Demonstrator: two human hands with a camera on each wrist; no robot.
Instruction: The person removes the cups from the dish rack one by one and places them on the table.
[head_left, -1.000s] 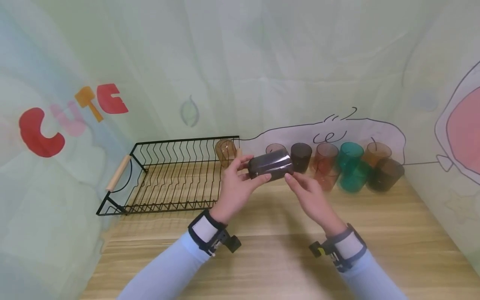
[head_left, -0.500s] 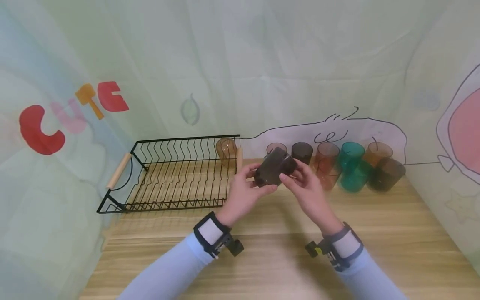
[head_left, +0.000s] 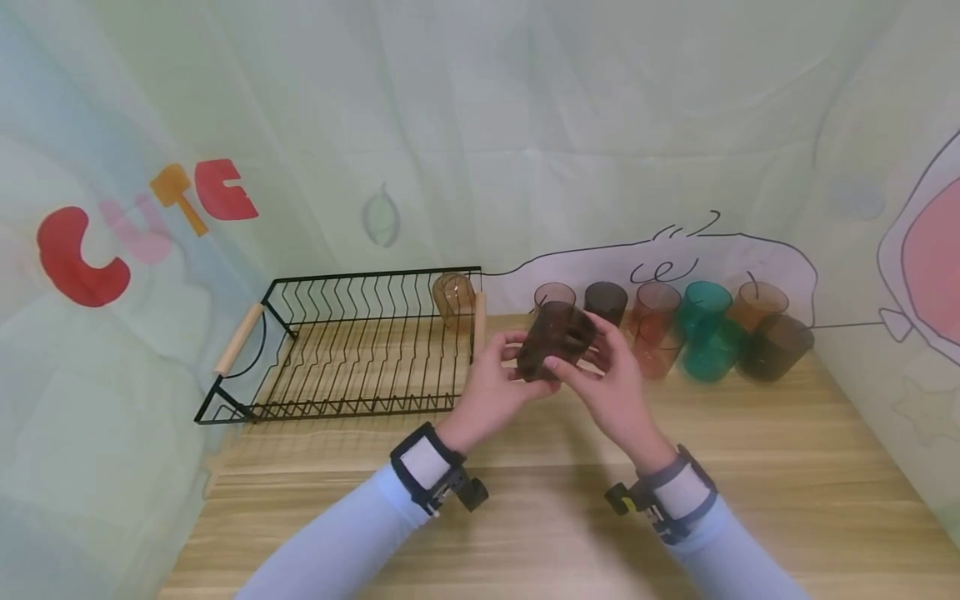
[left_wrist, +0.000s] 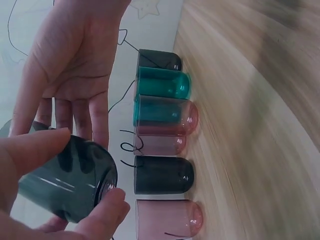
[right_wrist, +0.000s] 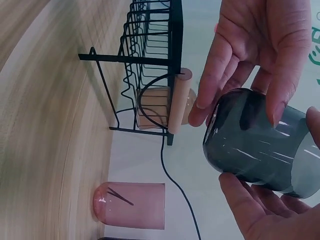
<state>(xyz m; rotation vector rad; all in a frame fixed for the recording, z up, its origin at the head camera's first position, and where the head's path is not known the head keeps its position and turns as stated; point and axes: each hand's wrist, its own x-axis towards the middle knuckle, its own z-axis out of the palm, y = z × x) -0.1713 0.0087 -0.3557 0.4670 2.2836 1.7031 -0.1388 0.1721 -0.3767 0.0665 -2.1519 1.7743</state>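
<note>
Both of my hands hold a dark grey see-through tumbler (head_left: 546,343) above the table, in front of the row of cups. It is tilted, with its rounded base low on the left and its mouth up on the right. My left hand (head_left: 487,387) grips the base end, thumb below and fingers behind. My right hand (head_left: 617,392) grips the mouth end, its thumb across the front. In the right wrist view, fingers of both hands lie against the tumbler (right_wrist: 260,142). The left wrist view shows the tumbler's rounded base (left_wrist: 102,175) between left thumb and fingers.
On the left stands a black wire dish rack (head_left: 352,358) with wooden handles; an amber cup (head_left: 453,298) sits in its back right corner. Along the wall stand a pink cup (head_left: 553,295), a dark grey cup (head_left: 606,298), red cups (head_left: 657,325), teal cups (head_left: 708,333), and more amber and dark cups.
The tumbler has turned from nearly level to a steeper tilt, and both hands have shifted slightly right. My right hand has moved from its fingertips at the mouth to a fuller grip.
</note>
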